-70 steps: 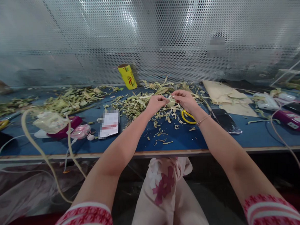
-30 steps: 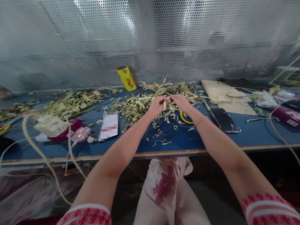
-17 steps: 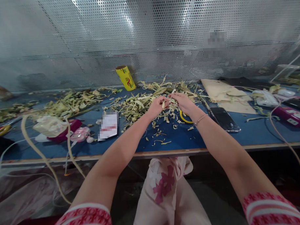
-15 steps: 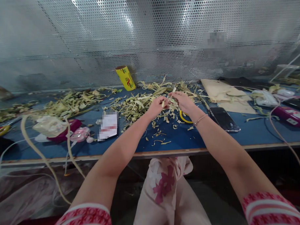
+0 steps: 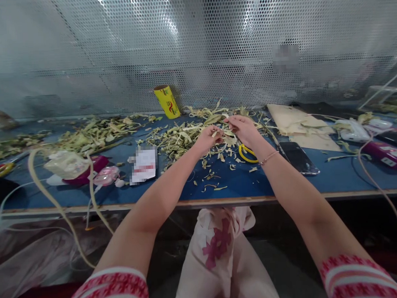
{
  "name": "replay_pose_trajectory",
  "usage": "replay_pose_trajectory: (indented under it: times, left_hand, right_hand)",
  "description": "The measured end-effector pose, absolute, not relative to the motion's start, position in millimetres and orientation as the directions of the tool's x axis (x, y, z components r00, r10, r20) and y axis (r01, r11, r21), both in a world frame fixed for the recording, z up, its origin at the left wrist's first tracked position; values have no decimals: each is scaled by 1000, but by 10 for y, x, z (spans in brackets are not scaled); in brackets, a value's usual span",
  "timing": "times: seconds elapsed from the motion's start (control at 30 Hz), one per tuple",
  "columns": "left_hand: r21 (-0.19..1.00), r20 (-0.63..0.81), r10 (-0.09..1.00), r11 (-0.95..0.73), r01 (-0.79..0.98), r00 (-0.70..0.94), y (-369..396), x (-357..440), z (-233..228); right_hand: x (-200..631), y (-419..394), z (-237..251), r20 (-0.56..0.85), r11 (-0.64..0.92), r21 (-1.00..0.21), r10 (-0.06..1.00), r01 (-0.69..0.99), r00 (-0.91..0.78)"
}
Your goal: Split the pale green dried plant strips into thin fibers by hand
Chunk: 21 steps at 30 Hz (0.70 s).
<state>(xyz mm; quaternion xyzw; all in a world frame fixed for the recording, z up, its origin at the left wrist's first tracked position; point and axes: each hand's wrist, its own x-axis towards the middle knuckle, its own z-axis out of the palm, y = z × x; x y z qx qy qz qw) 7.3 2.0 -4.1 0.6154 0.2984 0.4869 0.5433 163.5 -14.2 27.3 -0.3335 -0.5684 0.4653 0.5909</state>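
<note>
Both arms reach to centre frame, hands close together above the blue table. Left hand curled, fingertips drawn together and pinching a pale strip of leaf or husk; right hand just beside it, thumb and forefinger pressed on the other end of what looks like the same strip, remaining fingers loosely bent. The strip is small and partly hidden by the fingers, so exactly how it runs between the hands cannot be told. It is held clear of the surface, probably so both ends can be worked at once. Directly under and beyond the hands lies a heap of scraps, pale green shreds, with loose bits scattered toward the near edge, likely fallen there from the hands. Yellow-handled scissors lie flat just below the right wrist, close for a quick reach. A thin bracelet sits on that wrist. Right of centre, a dark phone lies face up, with sheets of brown paper behind it. Left of centre, a white card; further left a pink case. A yellow roll leans against the perforated metal screen at the back.
</note>
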Motion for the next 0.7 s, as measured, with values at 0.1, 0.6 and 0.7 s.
replay_pose_trajectory:
  times: [0.1,0.6,0.7]
  left_hand:
    - [960,269,903,-224,-169,334,36,70,-29]
    - [959,250,897,-178,-219,364,-24,79,57]
    - [969,216,904,-153,-192,370,-43,88,69]
  right_hand:
    - [1641,-146,242,389,387,-921,911,-38,-140]
    - [1695,-144,217,443,493,-779,870,387,-216]
    - [1695,-137,215,455,497,-727,866,475,-210]
